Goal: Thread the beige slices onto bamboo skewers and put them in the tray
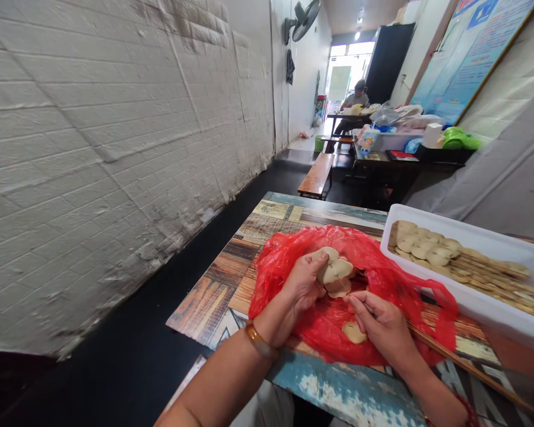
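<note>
My left hand (pixel 306 279) is closed around a small stack of flat, round beige slices (pixel 335 271), lifted over a red plastic bag (pixel 289 249). Their exact kind I cannot tell. Close by on the right, my right hand (pixel 378 317) has thumb and forefinger pinched at the lower edge of the slices, on what looks like the tip of a thin skewer. Wooden sticks (pixel 467 365) stretch from behind that hand toward the lower right; whether they join the pinched tip is hidden. One loose round slice (pixel 354 333) lies on the bag below.
A white plastic box (pixel 476 237) with rows of skewered slices stands at the right on the wood-patterned table (pixel 204 296). Beyond are a bench (pixel 317 176), a cluttered table (pixel 394 160) and a seated person (pixel 356 101). A white brick-patterned wall (pixel 115 148) runs along the left.
</note>
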`<state>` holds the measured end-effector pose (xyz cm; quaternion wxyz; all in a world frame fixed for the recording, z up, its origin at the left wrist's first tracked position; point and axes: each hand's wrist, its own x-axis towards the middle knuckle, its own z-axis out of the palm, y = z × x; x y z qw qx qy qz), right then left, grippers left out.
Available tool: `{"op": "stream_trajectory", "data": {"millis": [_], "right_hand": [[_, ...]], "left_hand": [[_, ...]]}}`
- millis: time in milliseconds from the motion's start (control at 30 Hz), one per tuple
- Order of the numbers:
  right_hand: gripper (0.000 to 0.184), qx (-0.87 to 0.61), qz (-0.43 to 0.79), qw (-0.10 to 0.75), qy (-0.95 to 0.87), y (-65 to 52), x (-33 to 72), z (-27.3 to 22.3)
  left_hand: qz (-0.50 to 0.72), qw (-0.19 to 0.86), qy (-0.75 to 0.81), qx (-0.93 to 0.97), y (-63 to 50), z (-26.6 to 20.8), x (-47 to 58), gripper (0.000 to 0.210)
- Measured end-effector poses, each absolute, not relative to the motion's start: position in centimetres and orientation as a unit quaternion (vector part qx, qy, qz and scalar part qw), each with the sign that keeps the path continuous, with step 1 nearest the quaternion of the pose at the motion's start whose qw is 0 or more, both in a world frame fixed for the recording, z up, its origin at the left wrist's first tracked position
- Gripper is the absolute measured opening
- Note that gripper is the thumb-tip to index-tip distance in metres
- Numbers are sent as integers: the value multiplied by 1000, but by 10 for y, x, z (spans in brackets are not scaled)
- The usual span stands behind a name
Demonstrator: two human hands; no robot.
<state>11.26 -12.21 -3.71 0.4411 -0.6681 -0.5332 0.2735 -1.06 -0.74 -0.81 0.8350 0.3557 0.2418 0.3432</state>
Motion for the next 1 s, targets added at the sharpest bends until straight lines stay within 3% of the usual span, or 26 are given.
{"op": "stream_trajectory", "data": {"millis": [567,1000], "right_hand": [[36,-677,255,427,-542,-123,111,-34],[37,-658,277,464,-524,-117,113,-39]], "left_hand": [[348,843,215,349,-13,-19,-3,32],[323,850,208,361,-23,-21,2,34]]}}
